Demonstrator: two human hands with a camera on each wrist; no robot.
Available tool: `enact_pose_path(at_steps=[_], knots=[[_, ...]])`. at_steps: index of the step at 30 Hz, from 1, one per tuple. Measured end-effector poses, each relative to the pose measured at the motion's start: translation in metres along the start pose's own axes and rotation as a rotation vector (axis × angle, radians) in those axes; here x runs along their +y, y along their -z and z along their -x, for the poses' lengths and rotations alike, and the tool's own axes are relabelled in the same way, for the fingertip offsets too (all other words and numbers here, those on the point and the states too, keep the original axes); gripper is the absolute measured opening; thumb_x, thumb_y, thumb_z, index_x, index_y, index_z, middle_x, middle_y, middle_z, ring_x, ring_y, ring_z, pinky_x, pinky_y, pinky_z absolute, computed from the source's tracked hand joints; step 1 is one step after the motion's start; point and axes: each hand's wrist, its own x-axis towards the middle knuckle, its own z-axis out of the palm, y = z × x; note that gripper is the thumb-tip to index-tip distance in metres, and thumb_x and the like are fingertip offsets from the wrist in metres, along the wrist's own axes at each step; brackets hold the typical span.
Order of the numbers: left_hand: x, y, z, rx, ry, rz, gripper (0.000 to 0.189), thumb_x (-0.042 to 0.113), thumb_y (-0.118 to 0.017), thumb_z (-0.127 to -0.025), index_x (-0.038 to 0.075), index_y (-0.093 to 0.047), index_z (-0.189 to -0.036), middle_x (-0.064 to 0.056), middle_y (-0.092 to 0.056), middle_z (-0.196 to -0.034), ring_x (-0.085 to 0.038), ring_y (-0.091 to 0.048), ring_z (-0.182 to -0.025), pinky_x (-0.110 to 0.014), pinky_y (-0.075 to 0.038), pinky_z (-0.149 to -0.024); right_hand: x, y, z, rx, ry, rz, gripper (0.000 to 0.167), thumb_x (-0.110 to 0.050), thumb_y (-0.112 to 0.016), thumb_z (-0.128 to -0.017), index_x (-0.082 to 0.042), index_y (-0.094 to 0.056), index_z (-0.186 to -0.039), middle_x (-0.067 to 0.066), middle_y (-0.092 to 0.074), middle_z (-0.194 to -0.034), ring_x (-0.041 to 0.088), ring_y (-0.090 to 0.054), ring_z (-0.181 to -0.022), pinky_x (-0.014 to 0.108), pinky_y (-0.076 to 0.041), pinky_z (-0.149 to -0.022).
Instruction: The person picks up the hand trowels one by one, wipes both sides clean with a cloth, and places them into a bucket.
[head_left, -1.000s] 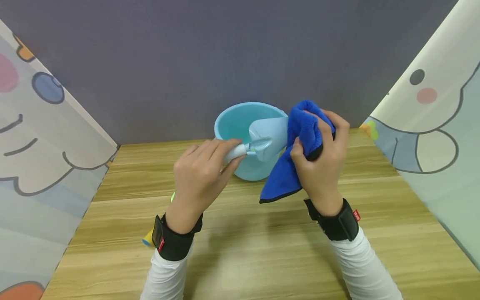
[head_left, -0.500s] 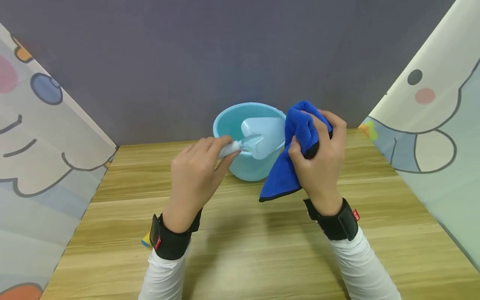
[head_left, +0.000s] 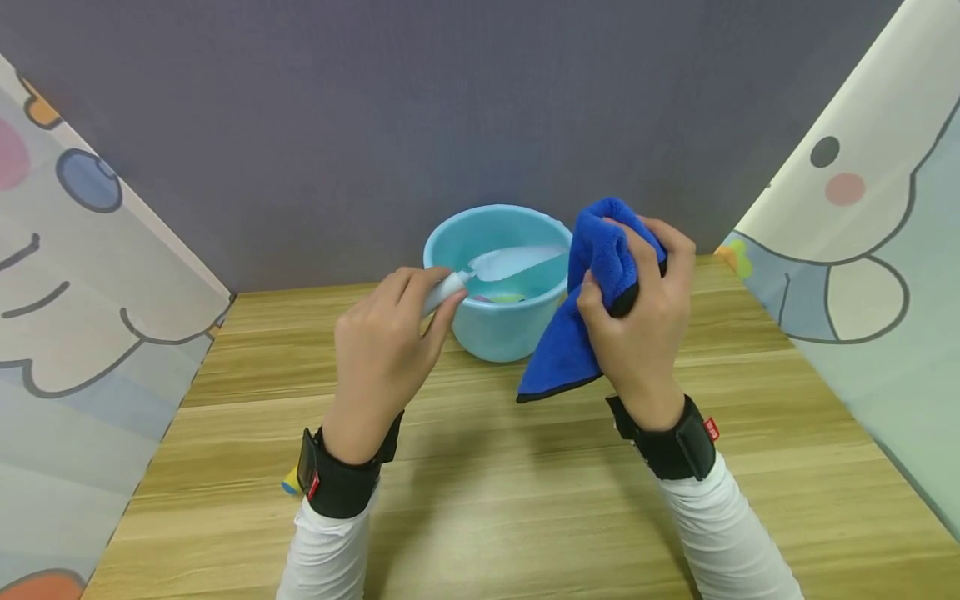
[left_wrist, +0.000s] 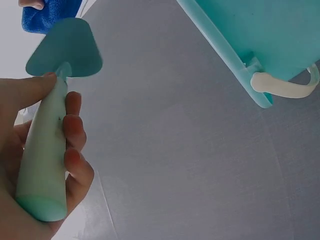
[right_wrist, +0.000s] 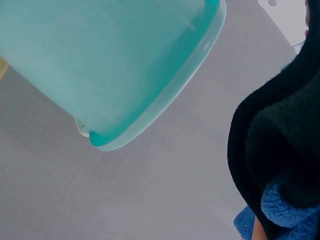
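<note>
My left hand [head_left: 386, 333] grips the pale handle of a light blue toy shovel [head_left: 517, 261] over the bucket, the blade pointing right and seen nearly edge-on. In the left wrist view, the fingers curl round the shovel's handle [left_wrist: 45, 155]. A blue cloth [head_left: 562, 358] with black edging is bunched in my right hand [head_left: 648, 308], one corner hanging down. The blade's far end comes right to the cloth's edge in the head view. Behind both hands stands a light blue bucket [head_left: 498, 329]; the cloth hides part of its right side.
Small pink and yellow-green things [head_left: 506, 297] lie inside the bucket. A yellow and blue object [head_left: 291, 481] on the wooden table [head_left: 480, 517] is partly hidden by the left wrist. A dark grey panel [head_left: 480, 108] rises behind, with cartoon-printed sheets [head_left: 862, 283] at both sides.
The left hand has shifted slightly left and turned the shovel, so its blade goes from broad face to nearly edge-on. The bucket's inside shows more. The right hand and cloth have hardly moved.
</note>
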Motion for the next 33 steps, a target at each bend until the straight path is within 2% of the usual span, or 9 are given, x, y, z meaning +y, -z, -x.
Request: enact_pose_path(at_steps=[6,10,14,18,21,24,29,33], knots=[[0.001,-0.001,-0.001,-0.037,0.012,-0.025,0.03,0.031,-0.062,-0.102,0.005,-0.071,-0.116,-0.011,-0.076,-0.092,-0.024,-0.07,-0.063,-0.033,-0.049,-0.048,-0.001,0.0,0.0,0.017,0.016,-0.026,0.054,-0.04,-0.059,-0.082,-0.014,-0.069,-0.128,0.024,-0.054,-0.134,0.032,-0.055,-0.126,0.049,-0.046,-0.101],[0.001,-0.002,-0.002,-0.068,0.023,-0.047,0.031,0.03,-0.06,-0.104,0.004,-0.07,-0.117,-0.012,-0.075,-0.088,-0.022,-0.063,-0.054,-0.03,-0.041,-0.042,-0.006,-0.001,0.001,0.054,0.044,-0.079,0.054,-0.04,-0.059,-0.081,-0.011,-0.07,-0.125,0.026,-0.054,-0.132,0.034,-0.055,-0.125,0.049,-0.046,-0.102],[0.001,-0.003,-0.001,-0.083,0.032,-0.046,0.03,0.03,-0.059,-0.104,0.005,-0.07,-0.117,-0.012,-0.075,-0.087,-0.022,-0.061,-0.051,-0.03,-0.036,-0.04,-0.013,-0.006,0.003,0.123,0.12,-0.163,0.052,-0.04,-0.061,-0.078,-0.008,-0.071,-0.118,0.027,-0.056,-0.129,0.039,-0.057,-0.121,0.047,-0.046,-0.102],[0.001,-0.005,-0.001,-0.076,0.026,-0.044,0.03,0.029,-0.06,-0.104,0.004,-0.07,-0.116,-0.012,-0.076,-0.088,-0.023,-0.063,-0.052,-0.03,-0.036,-0.039,-0.021,-0.013,0.01,0.158,0.242,-0.231,0.049,-0.038,-0.065,-0.075,-0.007,-0.071,-0.113,0.026,-0.057,-0.125,0.043,-0.058,-0.115,0.047,-0.047,-0.101],[0.002,-0.006,0.0,-0.076,0.016,-0.046,0.029,0.029,-0.061,-0.103,0.004,-0.07,-0.116,-0.012,-0.076,-0.086,-0.024,-0.062,-0.051,-0.03,-0.035,-0.039,-0.025,-0.017,0.017,0.131,0.331,-0.243,0.046,-0.037,-0.066,-0.077,-0.007,-0.072,-0.112,0.024,-0.058,-0.124,0.044,-0.058,-0.112,0.048,-0.048,-0.1],[0.004,-0.006,0.001,-0.085,-0.002,-0.056,0.029,0.03,-0.062,-0.102,0.005,-0.07,-0.115,-0.011,-0.075,-0.081,-0.024,-0.062,-0.05,-0.031,-0.036,-0.038,-0.028,-0.02,0.025,0.063,0.389,-0.215,0.045,-0.04,-0.064,-0.082,-0.009,-0.071,-0.114,0.021,-0.059,-0.125,0.043,-0.057,-0.111,0.05,-0.048,-0.097],[0.012,-0.005,0.002,-0.127,-0.053,-0.04,0.027,0.024,-0.065,-0.101,0.003,-0.068,-0.116,-0.011,-0.076,-0.085,-0.022,-0.063,-0.051,-0.032,-0.041,-0.04,-0.027,-0.024,0.034,-0.053,0.454,-0.119,0.044,-0.04,-0.059,-0.089,-0.011,-0.069,-0.121,0.021,-0.058,-0.128,0.044,-0.056,-0.112,0.056,-0.051,-0.093],[0.017,-0.006,0.004,-0.181,-0.074,0.027,0.019,0.016,-0.064,-0.1,0.0,-0.065,-0.112,-0.009,-0.073,-0.086,-0.017,-0.06,-0.053,-0.032,-0.043,-0.041,-0.026,-0.027,0.038,-0.087,0.474,-0.064,0.045,-0.04,-0.058,-0.09,-0.012,-0.069,-0.123,0.022,-0.057,-0.13,0.046,-0.055,-0.114,0.057,-0.052,-0.093]])
